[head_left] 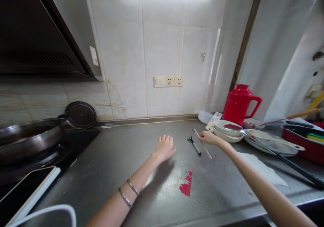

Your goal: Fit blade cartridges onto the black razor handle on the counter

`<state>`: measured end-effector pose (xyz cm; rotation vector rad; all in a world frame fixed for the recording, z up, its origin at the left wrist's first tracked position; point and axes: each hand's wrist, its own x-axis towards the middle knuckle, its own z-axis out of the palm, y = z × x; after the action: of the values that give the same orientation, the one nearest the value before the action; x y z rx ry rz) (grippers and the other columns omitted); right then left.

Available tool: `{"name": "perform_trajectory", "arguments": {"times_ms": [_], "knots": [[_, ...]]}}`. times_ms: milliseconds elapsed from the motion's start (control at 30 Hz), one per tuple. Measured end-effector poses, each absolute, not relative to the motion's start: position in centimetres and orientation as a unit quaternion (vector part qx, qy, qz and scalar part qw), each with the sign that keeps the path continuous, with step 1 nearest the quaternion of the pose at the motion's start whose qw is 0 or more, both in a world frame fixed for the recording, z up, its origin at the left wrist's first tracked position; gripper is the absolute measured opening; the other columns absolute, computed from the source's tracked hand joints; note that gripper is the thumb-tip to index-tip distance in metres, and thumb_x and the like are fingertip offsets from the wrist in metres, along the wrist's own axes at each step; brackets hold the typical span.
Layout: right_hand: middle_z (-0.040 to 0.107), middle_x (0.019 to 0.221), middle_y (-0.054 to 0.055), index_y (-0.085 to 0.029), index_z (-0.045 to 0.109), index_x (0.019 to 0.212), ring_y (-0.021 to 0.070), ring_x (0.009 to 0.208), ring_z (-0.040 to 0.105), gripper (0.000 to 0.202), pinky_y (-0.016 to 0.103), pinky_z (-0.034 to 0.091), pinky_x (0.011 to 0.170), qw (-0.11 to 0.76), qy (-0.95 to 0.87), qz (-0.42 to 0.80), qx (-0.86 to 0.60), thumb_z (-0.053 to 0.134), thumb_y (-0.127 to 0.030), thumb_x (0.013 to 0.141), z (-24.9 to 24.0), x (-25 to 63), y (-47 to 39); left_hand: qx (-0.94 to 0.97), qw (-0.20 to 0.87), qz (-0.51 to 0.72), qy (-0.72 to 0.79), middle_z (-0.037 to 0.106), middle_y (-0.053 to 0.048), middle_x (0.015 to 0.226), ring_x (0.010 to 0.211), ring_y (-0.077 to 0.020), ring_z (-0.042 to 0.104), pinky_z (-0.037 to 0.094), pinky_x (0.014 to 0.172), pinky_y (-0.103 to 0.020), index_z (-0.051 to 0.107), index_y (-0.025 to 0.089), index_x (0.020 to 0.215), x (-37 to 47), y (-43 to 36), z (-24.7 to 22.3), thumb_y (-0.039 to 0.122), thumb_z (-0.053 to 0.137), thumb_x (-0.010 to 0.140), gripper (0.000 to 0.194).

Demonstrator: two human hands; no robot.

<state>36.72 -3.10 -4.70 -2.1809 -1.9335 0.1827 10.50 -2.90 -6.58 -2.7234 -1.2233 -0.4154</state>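
Note:
My right hand (206,137) pinches a thin white toothbrush (205,148) near its middle. The brush slants over the counter, its grey-tipped head pointing to the wall. Just left of it lies a razor (194,146) with a dark green head and a grey handle, apart from my fingers. My left hand (165,148) hovers over the counter left of the razor, back up, fingers curled in and thumb out to the right. I see nothing in it, though the fingertips are hidden. Nearer to me, a torn piece of red paper or tape (186,186) lies flat.
Stacked white bowls (227,137), a red thermos jug (238,105), plates with ladles and a red pot (301,142) crowd the right side. A white cloth or paper sheet (260,169) lies under my right forearm. At left are a steel pan (30,139) and a phone (27,190).

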Motion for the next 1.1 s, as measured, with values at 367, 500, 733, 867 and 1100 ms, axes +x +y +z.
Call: {"name": "perform_trajectory", "arguments": {"times_ms": [367,500,733,867,1100], "knots": [[0.069,0.078,0.020,-0.004,0.071,0.076,0.0221,0.060,0.064,0.026,0.024,0.039,0.044,-0.023,-0.648,0.126,-0.751,0.048,-0.016,0.071,-8.9,39.5,-1.5,-0.910,-0.050,-0.081,-0.403,0.052,-0.013,0.121,0.114,-0.0236,0.045,0.033,0.097,-0.032,0.044,0.011,0.119,6.5,2.5,-8.7,0.028,0.054,0.071,0.052],[0.069,0.083,0.021,-0.003,0.071,0.080,0.0233,0.069,0.066,0.028,0.024,0.041,0.050,-0.036,-0.660,0.108,-0.743,0.047,-0.017,0.073,-9.2,39.5,-0.9,-0.907,-0.065,-0.089,-0.406,0.056,-0.012,0.115,0.110,-0.0243,0.049,0.037,0.093,-0.031,0.049,0.013,0.112,6.0,3.0,-9.4,0.028,0.055,0.070,0.046],[0.069,0.090,0.021,-0.006,0.071,0.085,0.0253,0.082,0.065,0.030,0.027,0.044,0.063,-0.056,-0.673,0.077,-0.734,0.047,-0.023,0.077,-9.8,39.8,-0.5,-0.912,-0.074,-0.122,-0.384,0.059,-0.010,0.109,0.104,-0.0242,0.052,0.039,0.089,-0.031,0.051,0.015,0.109,5.8,3.6,-10.3,0.030,0.055,0.070,0.042],[0.069,0.093,0.020,-0.008,0.070,0.087,0.0259,0.085,0.065,0.030,0.028,0.044,0.067,-0.061,-0.677,0.065,-0.730,0.047,-0.025,0.079,-10.0,40.1,-0.7,-0.906,-0.077,-0.140,-0.391,0.060,-0.010,0.108,0.102,-0.0247,0.053,0.040,0.087,-0.033,0.051,0.017,0.110,5.6,4.0,-10.8,0.032,0.056,0.071,0.042],[0.068,0.092,0.020,-0.008,0.070,0.087,0.0266,0.085,0.065,0.031,0.029,0.044,0.066,-0.062,-0.678,0.056,-0.730,0.046,-0.027,0.081,-9.9,40.1,-0.9,-0.898,-0.085,-0.167,-0.397,0.060,-0.010,0.108,0.102,-0.0276,0.053,0.041,0.086,-0.036,0.052,0.018,0.110,5.5,4.2,-11.4,0.041,0.062,0.066,0.051]]}}
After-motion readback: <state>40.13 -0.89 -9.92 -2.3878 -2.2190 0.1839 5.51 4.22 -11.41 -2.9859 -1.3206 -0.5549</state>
